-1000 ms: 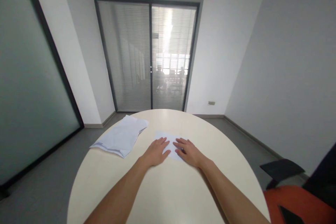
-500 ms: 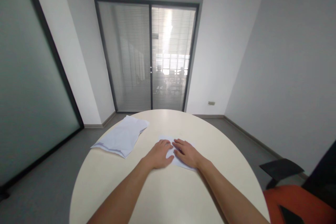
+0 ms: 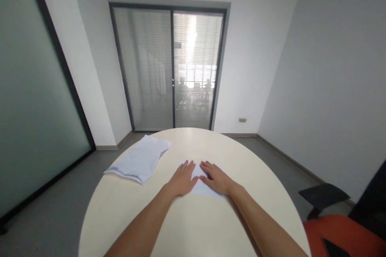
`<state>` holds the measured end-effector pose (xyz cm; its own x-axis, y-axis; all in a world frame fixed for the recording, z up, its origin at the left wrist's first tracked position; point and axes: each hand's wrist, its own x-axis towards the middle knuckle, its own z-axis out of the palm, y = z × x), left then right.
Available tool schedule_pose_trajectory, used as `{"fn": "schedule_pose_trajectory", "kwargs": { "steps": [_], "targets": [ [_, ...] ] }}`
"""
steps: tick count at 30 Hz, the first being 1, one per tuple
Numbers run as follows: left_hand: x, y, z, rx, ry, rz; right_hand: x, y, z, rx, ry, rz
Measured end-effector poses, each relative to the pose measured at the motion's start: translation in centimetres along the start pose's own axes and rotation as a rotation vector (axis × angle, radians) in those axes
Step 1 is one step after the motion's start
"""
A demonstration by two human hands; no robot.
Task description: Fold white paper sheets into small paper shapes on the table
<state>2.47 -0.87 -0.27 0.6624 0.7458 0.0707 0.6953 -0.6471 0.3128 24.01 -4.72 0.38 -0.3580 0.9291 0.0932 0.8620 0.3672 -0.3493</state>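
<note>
Walls: plain matte white [image 3: 337,68], going greyish on the right, with a grey baseboard along the bottom.
Glass panel: big frosted greenish sheet [image 3: 33,96] on the left, chunky black frame, leaning in the wide lens.
Doorway: dark-framed glass with two panes [image 3: 152,72], thin horizontal slat blinds over both; right pane's super bright, and the shapes behind it are too blurry to make out.
Table: round, smooth, cream-coloured top [image 3: 187,225], slight sheen, takes up most of the lower middle.
Chair: orange-red seat [image 3: 340,229] with black armrests, bottom right corner, partly cut off by the frame.
Paper stack: white, thin, a bit rumpled [image 3: 140,158], uneven layered edges, lying near the table's far left edge.
Small sheet: white paper [image 3: 203,189], flat on the table right under both hands, mostly covered, so I can't tell if it's folded.
Left hand: palm down [image 3: 182,180] on the sheet's left side, fingers slightly apart, grip not closed on anything.
Right hand: same deal on the right side [image 3: 217,179], fingers stretched out, grip loose, thumb tip pretty much meeting the left one.
Wall plate: little rectangle [image 3: 242,120] low on the back wall, any markings too small to read.
</note>
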Motion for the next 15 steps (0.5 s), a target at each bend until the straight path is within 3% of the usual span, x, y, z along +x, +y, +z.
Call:
{"fn": "schedule_pose_trajectory", "kwargs": {
  "steps": [5, 11, 15],
  "targets": [
    [0.1, -0.2, -0.1, 0.03, 0.015, -0.051, -0.1, 0.7, -0.4, -0.081, 0.105, 0.075],
    [0.1, -1.5, 0.0, 0.058, 0.077, -0.028, -0.5, 0.1, -0.5, 0.041, 0.105, -0.19],
    [0.1, -1.9, -0.3, 0.114, 0.13, -0.104, -0.5, 0.1, -0.2, 0.066, 0.085, -0.205]
  ]
}}
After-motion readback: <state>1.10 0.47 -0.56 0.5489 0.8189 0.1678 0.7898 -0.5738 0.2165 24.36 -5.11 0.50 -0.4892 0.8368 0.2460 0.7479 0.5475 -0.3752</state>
